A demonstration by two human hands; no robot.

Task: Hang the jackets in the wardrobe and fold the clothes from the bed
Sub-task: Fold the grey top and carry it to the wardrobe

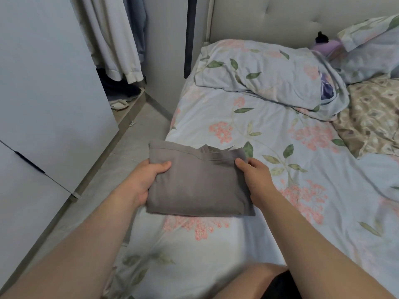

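A: Folded grey cloth (198, 182) at the near left edge of the bed (280, 147), its far left corner out over the floor (129, 147).

B: And both grips are on it. Left hand (144, 180) holds the left side, thumb on top, fingers tucked under. Right hand (257, 178) does the same on the right side.

A: Is it resting on the sheet or lifted?

B: Cannot tell from here.

A: What's around it?

B: A floral pillow (259, 72) lies beyond it, well apart, up by the headboard (269, 16). A beige blanket (371, 113) is bunched at the right, with a second pillow (371, 46) behind it.

A: Open room?

B: Bare sheet runs between the cloth and the pillow, and more off to the right. A knee (265, 275) rests on the bed at the near edge.

A: And the left?

B: A narrow strip of floor, then a white door (43, 83) close alongside. Past it the wardrobe stands open, with pale clothes (112, 35) hanging and dark things heaped below.
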